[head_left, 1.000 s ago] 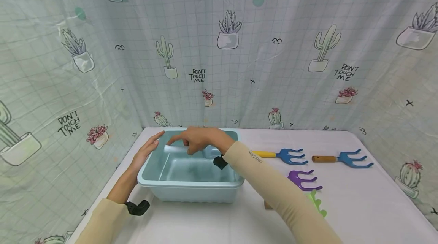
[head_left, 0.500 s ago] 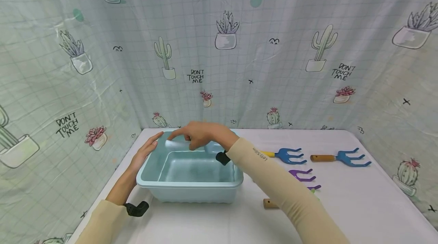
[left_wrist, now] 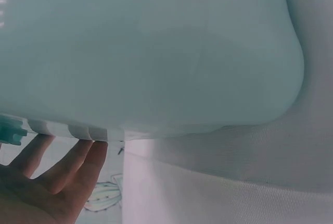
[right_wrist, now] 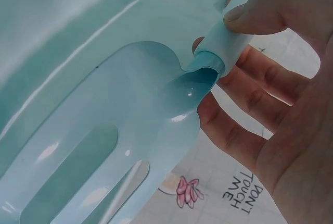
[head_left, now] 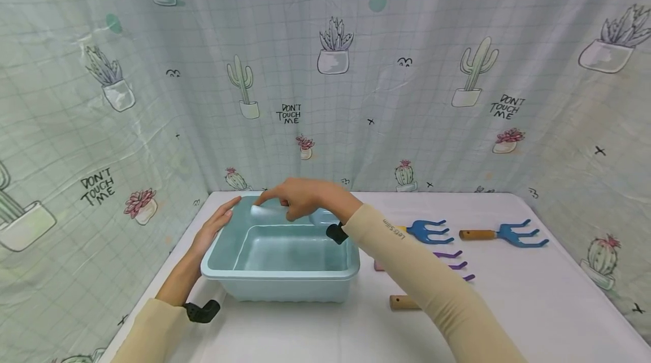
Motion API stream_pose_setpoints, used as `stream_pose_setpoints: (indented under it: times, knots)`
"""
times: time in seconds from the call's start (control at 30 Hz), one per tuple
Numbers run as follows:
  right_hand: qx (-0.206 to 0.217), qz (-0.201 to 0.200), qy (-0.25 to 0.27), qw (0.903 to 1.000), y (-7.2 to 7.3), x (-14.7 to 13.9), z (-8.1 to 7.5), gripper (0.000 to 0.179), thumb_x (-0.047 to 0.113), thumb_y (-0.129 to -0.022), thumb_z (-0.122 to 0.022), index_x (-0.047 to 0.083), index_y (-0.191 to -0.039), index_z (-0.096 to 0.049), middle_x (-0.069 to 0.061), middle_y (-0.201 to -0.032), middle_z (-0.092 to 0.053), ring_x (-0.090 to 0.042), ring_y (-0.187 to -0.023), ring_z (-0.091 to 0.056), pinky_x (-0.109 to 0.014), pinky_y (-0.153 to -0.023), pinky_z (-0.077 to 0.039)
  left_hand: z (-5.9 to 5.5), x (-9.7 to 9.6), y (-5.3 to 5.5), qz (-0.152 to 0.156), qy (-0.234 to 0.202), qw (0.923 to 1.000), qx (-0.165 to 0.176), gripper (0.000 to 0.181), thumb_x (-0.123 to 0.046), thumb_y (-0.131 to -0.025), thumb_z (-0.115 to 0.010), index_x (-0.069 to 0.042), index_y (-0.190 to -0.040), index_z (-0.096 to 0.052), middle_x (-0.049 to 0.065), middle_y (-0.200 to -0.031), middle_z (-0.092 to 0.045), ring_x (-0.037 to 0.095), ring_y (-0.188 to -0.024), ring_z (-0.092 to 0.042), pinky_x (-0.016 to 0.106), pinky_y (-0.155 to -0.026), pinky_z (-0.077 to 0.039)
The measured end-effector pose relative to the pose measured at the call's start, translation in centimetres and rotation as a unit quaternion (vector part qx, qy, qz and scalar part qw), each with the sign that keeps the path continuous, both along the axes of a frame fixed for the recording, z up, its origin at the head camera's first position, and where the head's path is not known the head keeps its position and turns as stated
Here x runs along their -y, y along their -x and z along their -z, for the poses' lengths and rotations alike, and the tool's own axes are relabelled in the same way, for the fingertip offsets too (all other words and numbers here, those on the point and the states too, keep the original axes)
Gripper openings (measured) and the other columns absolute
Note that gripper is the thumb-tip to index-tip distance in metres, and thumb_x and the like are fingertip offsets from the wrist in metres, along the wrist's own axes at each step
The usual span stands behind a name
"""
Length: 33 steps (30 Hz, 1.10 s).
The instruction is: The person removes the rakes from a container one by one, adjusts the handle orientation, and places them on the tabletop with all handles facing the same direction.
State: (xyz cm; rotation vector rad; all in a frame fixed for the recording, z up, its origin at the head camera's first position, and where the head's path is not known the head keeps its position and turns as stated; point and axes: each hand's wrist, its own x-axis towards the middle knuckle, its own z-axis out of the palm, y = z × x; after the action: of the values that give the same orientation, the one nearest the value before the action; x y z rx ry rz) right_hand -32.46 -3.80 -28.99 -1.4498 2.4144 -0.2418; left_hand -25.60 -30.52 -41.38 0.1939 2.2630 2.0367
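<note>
A pale teal basin (head_left: 280, 289) stands on the white table. My left hand (head_left: 209, 233) lies along its left side with fairly straight fingers. The left wrist view has those fingers (left_wrist: 86, 169) touching the basin's edge from outside. Over the back of the basin, my right hand (head_left: 305, 196) grips the thick handle (head_left: 269, 214) of a pale blue slotted garden shovel (right_wrist: 140, 109). Thumb and fingers curl round that handle in the right wrist view. The shovel's broad blade spreads over the basin; its tip runs out of that view.
Right of the basin lie a blue hand fork (head_left: 429, 231), another blue fork (head_left: 516, 236) with a wooden handle (head_left: 477, 234), and purple tines (head_left: 460, 266). A second wooden handle (head_left: 404, 302) sticks out beneath the right sleeve (head_left: 427, 284). A cactus-print curtain (head_left: 325, 97) encloses the table.
My right hand has risen slightly and shifted right with the shovel, and its sleeve now covers more of the purple fork. The left hand stays on the basin's side.
</note>
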Motion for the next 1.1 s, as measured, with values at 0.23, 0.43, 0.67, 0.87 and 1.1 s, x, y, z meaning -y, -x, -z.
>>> stream_pose_setpoints:
  times: [0.23, 0.43, 0.67, 0.87, 1.1]
  knots:
    - [-0.007, 0.002, -0.001, 1.0, -0.1, -0.6, -0.6, 0.072, -0.002, -0.091, -0.06, 0.036, -0.151, -0.051, -0.004, -0.111, -0.067, -0.017, -0.09, -0.058, -0.025, -0.07, -0.047, 0.0, 0.0, 0.0, -0.006, 0.004, 1.0, 0.004, 0.06, -0.044, -0.114, -0.028, -0.022, -0.167, -0.014, 0.011, -0.175, -0.009, 0.036, -0.159, -0.016, 0.016, -0.097, -0.047]
    - [-0.024, 0.009, -0.008, 0.9996, -0.4, -1.5, -1.5, 0.074, -0.003, -0.089, -0.058, 0.036, -0.151, -0.05, -0.002, -0.091, -0.056, -0.015, -0.074, -0.047, -0.025, -0.063, -0.039, -0.1, 0.0, 0.2, -0.004, -0.008, 0.9999, 0.008, 0.059, -0.042, -0.114, -0.028, -0.022, -0.167, -0.014, 0.01, -0.175, -0.008, 0.036, -0.16, -0.015, 0.017, -0.098, -0.047]
    - [-0.038, 0.018, -0.001, 0.9991, -0.4, -2.6, -1.9, 0.072, -0.003, -0.089, -0.061, 0.035, -0.15, -0.052, -0.003, -0.106, -0.066, -0.017, -0.089, -0.059, -0.025, -0.068, -0.047, 0.1, 0.1, 0.1, -0.008, 0.01, 0.9999, -0.001, 0.06, -0.042, -0.114, -0.028, -0.02, -0.168, -0.013, 0.009, -0.175, -0.009, 0.036, -0.16, -0.015, 0.015, -0.097, -0.046]
    - [-0.041, 0.025, -0.001, 0.9989, -0.2, -3.7, -2.0, 0.074, -0.004, -0.088, -0.06, 0.037, -0.149, -0.052, -0.005, -0.108, -0.068, -0.019, -0.089, -0.059, -0.027, -0.069, -0.046, 0.4, 0.3, -0.1, 0.0, 0.012, 0.9999, -0.01, 0.06, -0.044, -0.114, -0.027, -0.021, -0.168, -0.012, 0.013, -0.175, -0.01, 0.04, -0.159, -0.018, 0.02, -0.098, -0.05]
    - [-0.042, 0.03, 0.002, 0.9987, 0.1, -5.2, -1.9, 0.073, -0.004, -0.088, -0.061, 0.035, -0.149, -0.053, -0.005, -0.096, -0.064, -0.016, -0.08, -0.052, -0.026, -0.067, -0.044, 0.2, 0.2, 0.0, 0.003, -0.003, 1.0, -0.004, 0.06, -0.044, -0.114, -0.027, -0.023, -0.168, -0.011, 0.012, -0.175, -0.01, 0.039, -0.158, -0.018, 0.023, -0.1, -0.051]
